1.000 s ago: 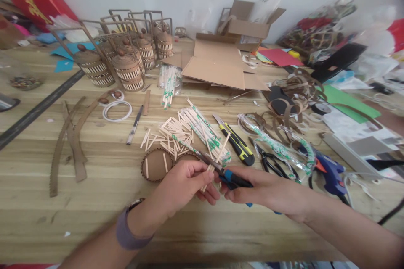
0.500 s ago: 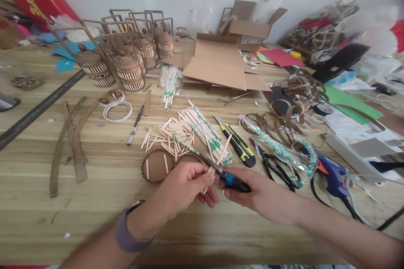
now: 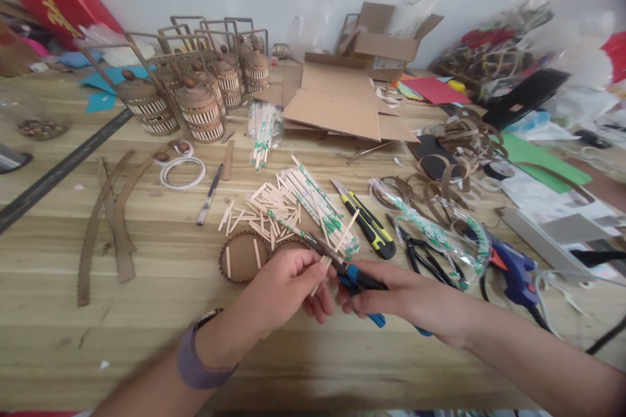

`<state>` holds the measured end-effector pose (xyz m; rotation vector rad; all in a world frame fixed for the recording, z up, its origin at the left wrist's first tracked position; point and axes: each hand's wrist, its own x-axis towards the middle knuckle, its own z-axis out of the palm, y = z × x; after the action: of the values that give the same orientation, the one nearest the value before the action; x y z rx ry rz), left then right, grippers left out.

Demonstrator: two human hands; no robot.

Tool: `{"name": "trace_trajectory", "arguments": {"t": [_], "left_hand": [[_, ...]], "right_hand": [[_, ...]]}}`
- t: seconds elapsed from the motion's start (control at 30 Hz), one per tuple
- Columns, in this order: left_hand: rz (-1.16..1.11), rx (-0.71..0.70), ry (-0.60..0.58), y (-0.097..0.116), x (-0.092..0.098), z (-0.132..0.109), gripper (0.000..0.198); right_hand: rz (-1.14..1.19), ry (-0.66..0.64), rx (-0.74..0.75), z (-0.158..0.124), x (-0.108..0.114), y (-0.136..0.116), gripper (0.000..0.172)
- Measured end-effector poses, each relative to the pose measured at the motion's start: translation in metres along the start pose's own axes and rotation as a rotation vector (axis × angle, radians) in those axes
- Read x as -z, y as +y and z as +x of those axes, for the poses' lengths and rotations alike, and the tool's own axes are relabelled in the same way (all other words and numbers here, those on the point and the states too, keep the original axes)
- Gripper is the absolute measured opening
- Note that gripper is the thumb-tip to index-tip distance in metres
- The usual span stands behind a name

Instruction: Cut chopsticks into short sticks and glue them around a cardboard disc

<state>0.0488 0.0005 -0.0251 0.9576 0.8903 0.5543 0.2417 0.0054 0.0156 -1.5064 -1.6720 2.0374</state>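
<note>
My left hand (image 3: 288, 283) pinches a few thin wooden sticks (image 3: 323, 265) between thumb and fingers. In my right hand (image 3: 403, 293) is a pair of scissors (image 3: 360, 276) with blue and black handles. Their blades are parted and point up and left, close beside the pinched sticks. Just beyond my left hand lies a round cardboard disc (image 3: 239, 264) with a notched rim and two short sticks on it. A second disc (image 3: 293, 245) is mostly hidden by that hand. Short cut sticks (image 3: 271, 202) lie heaped behind the discs, against paper-wrapped chopsticks (image 3: 306, 186).
A yellow-black utility knife (image 3: 366, 220), black pliers (image 3: 430, 257) and a blue glue gun (image 3: 516, 273) lie to the right. Lantern-like cages (image 3: 199, 111) stand back left, near flat cardboard (image 3: 337, 101). Curved cardboard strips (image 3: 120, 241) and a craft knife (image 3: 210, 195) lie left.
The scissor blades and handles have spread apart; they were nearer together before. My right hand's fingers have opened with the handles. My left hand stays nearly in place.
</note>
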Motion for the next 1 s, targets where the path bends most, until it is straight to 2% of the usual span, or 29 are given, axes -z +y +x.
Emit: {"name": "trace_trajectory", "arguments": {"t": [0.2,0.33,0.47,0.57,0.67,0.73,0.8,0.87,0.93,1.0], "left_hand": [[0.017,0.004,0.004,-0.002,0.0,0.001,0.047],[0.054,-0.013,0.005,-0.002,0.0,0.0,0.044],[0.095,-0.048,0.014,-0.002,-0.001,0.0,0.041],[0.106,-0.054,0.03,0.0,0.001,-0.001,0.039],[0.099,-0.078,0.086,0.007,0.007,-0.002,0.036],[0.106,-0.114,0.173,0.012,0.012,-0.003,0.035],[0.148,-0.156,0.272,0.015,0.017,-0.004,0.033],[0.243,-0.174,0.335,0.015,0.02,-0.004,0.031],[0.414,-0.166,0.367,0.013,0.019,-0.003,0.031],[0.639,-0.157,0.395,0.011,0.016,-0.002,0.034]], "right_hand": [[-0.001,0.016,0.007,0.002,-0.003,0.001,0.017],[-0.094,0.065,0.009,0.005,-0.006,0.005,0.015],[-0.194,0.09,0.085,0.008,-0.007,0.006,0.007],[-0.251,0.053,0.168,0.008,-0.002,0.003,0.011],[-0.246,0.052,0.201,0.007,0.004,0.002,0.018],[-0.234,0.091,0.181,0.007,0.008,0.003,0.02],[-0.287,0.226,0.187,0.007,0.009,0.005,0.021],[-0.417,0.462,0.255,0.009,0.009,0.005,0.02],[-0.564,0.699,0.406,0.013,0.007,0.004,0.015],[-0.685,0.816,0.604,0.02,0.005,0.001,0.01]]}}
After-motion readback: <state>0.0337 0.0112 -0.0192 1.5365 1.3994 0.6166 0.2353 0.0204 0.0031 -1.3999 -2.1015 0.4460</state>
